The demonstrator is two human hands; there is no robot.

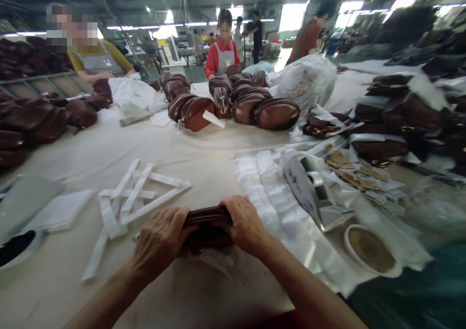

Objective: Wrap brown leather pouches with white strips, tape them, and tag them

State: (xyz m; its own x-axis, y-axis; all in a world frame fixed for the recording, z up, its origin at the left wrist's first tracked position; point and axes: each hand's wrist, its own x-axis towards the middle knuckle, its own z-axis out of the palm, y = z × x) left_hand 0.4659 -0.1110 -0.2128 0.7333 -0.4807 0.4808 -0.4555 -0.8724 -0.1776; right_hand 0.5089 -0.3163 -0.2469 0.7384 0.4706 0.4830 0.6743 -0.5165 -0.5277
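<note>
We count two bare hands (pixel 160 232), one dark brown leather piece (pixel 208 215) held, three nearer people (pixel 224 57) and one box with handwriting (pixel 300 188). The finished-looking brown bags (pixel 278 114) are many; their exact number we cannot tell.

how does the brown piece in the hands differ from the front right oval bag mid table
The brown piece is held between left hand and right hand; the oval bag rests on the table. The brown piece shows a narrow layered edge, the oval bag a broad rounded side. Both look brown.
</note>
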